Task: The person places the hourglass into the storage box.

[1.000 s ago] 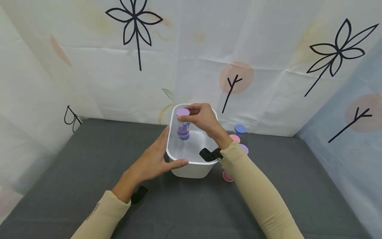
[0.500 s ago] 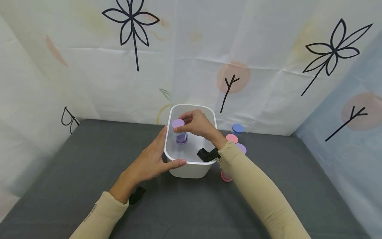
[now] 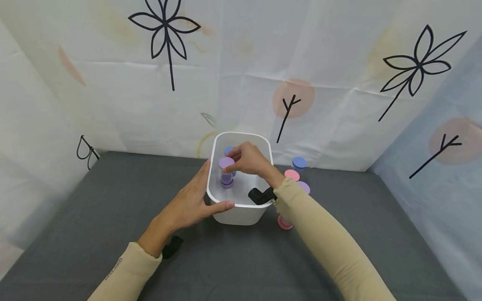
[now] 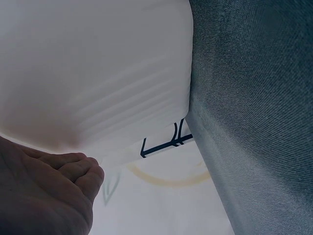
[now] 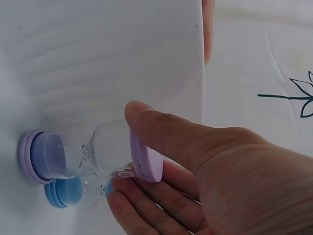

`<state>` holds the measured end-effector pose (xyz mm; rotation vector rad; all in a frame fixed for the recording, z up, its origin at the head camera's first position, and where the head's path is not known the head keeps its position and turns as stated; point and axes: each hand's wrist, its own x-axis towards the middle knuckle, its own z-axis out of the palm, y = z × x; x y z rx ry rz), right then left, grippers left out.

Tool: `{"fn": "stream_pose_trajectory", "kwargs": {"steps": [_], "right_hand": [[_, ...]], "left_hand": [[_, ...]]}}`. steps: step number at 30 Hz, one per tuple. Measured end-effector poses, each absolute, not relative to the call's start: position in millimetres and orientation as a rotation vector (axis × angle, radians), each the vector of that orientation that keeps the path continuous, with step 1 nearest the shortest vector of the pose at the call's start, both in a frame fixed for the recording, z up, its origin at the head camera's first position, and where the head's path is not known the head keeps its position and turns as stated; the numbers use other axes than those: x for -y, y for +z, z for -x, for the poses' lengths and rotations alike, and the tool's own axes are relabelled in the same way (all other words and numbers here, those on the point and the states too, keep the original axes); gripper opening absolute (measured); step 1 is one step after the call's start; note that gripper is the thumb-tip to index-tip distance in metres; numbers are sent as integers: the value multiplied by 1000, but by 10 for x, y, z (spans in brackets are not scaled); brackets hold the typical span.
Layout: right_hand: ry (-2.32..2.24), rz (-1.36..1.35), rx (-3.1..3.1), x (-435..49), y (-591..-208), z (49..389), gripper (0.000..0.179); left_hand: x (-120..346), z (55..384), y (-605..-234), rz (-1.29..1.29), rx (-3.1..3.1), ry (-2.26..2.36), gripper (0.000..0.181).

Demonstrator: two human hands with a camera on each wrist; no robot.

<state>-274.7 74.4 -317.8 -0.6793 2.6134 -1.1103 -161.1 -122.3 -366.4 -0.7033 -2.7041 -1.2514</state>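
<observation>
A white plastic bin (image 3: 242,214) stands on the dark cloth. Inside it, near its left wall, my right hand (image 3: 251,159) pinches the lilac cap of a purple hourglass (image 3: 226,162) between thumb and fingers. The hourglass is upright, its lower end close over the bin floor. In the right wrist view, a blue hourglass (image 5: 67,191) stands just behind it, partly hidden by the purple one and my fingers. My left hand (image 3: 191,203) lies along the bin's left side with fingers extended and thumb over the front rim.
Right of the bin stand a blue-capped hourglass (image 3: 299,162), a pink-capped one (image 3: 292,174) and a purple-capped one (image 3: 303,186). A red-pink hourglass end (image 3: 285,223) shows nearer, partly behind my right sleeve. A printed fabric backdrop (image 3: 241,75) rises behind the table.
My right hand has lowered the purple hourglass deeper into the bin and toward its front. The blue hourglass behind it shows more. My left hand has stayed on the bin.
</observation>
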Motion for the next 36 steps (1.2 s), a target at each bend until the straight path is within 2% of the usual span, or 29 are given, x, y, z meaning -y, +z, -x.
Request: {"fn": "stream_pose_trajectory", "kwargs": {"steps": [26,36], "right_hand": [[-1199,591,-2697,-792,-3112,2712,48],[-1444,614,-2580,-817,-2893,2630,47]], "left_hand": [[1228,1612,-3658,717,2683,-1246,117],[1230,1619,-3660,704,2687,-1230,117]]}}
